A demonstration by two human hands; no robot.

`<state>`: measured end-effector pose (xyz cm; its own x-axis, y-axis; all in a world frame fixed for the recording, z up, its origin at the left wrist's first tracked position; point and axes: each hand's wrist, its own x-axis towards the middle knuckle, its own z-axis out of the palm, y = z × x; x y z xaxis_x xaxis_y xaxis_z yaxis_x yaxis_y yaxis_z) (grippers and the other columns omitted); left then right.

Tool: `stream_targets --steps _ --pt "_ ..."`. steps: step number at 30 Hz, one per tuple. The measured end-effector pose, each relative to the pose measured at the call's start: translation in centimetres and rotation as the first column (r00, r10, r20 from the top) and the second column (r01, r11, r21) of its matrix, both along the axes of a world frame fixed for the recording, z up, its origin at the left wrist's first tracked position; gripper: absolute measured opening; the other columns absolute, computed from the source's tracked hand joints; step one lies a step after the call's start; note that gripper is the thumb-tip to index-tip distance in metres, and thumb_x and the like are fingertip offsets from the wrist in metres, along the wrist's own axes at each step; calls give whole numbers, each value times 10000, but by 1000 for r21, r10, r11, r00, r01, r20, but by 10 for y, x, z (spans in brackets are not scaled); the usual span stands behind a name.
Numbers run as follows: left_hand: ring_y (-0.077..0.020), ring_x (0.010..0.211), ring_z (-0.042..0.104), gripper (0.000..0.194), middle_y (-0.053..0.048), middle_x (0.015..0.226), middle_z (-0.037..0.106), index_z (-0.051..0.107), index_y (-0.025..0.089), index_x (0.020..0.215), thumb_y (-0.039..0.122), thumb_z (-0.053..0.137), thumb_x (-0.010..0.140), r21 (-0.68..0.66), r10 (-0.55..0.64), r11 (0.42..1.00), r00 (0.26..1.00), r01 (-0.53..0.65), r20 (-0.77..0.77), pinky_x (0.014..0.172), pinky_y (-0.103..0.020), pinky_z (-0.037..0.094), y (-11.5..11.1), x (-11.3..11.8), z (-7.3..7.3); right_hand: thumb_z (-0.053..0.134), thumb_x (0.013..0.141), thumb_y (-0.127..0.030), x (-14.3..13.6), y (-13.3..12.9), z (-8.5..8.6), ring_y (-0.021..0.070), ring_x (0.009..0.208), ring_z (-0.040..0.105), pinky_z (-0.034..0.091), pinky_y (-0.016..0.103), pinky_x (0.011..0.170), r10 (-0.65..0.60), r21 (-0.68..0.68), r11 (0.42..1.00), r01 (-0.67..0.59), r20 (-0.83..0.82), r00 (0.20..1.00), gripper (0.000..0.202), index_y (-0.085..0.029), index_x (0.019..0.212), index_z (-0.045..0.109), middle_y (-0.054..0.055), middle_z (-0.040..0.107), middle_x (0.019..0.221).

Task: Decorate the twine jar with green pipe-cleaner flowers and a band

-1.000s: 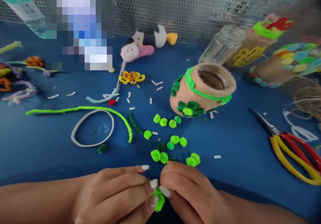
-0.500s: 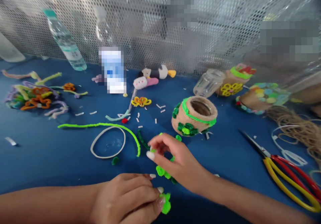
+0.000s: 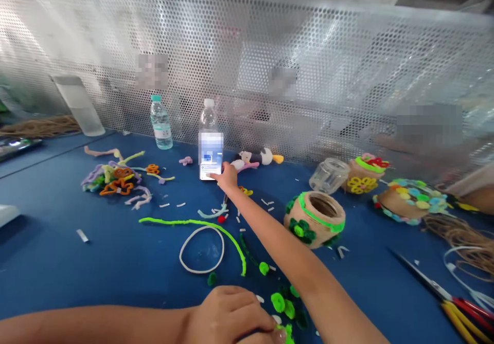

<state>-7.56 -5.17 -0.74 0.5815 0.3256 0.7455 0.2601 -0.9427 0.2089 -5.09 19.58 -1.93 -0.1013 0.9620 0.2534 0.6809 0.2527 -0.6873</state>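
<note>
My left hand is closed at the bottom edge, pinching a bright green fuzzy pipe-cleaner piece. Stretched forward, my right hand is at the lower right corner of a lit phone, thumb over the screen and the other fingers by its side edge. The phone stands upright against a clear bottle. Below my right forearm lie several small green fuzzy balls. A twine-wrapped jar with green trim and dark green flowers stands right of that forearm.
A green pipe cleaner and a white ring lie left of centre. Scissors, twine, a glass jar and decorated jars are at right. Pipe-cleaner pieces and a water bottle are at left.
My right hand has moved from the green pieces forward to the phone. The left hand still holds its green piece. The view has tilted up and shifted left.
</note>
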Motion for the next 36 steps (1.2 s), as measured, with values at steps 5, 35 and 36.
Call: stream_targets --steps 5,35,36 --pt "-128 662 632 181 -18 732 672 569 127 872 172 404 930 15 11 1000 1000 -11 23 628 -242 501 1 1 -2 726 686 -303 -2 -2 -7 270 948 530 402 358 807 -14 23 1000 12 68 998 388 -114 964 535 147 581 997" --pt "-135 724 605 210 -51 825 615 549 187 1000 91 460 836 -279 279 935 939 -219 199 631 -203 509 11 5 -13 238 985 -346 147 -233 86 111 787 585 497 223 700 591 -15 792 -611 -237 771 305 -230 931 515 8 600 865" --pt "-129 704 599 213 -45 807 612 553 185 1004 89 468 834 -291 274 933 943 -212 189 622 -201 506 11 6 -13 188 989 -353 162 -245 86 106 757 590 504 218 680 622 33 780 -625 -145 769 350 -234 944 513 9 605 844"
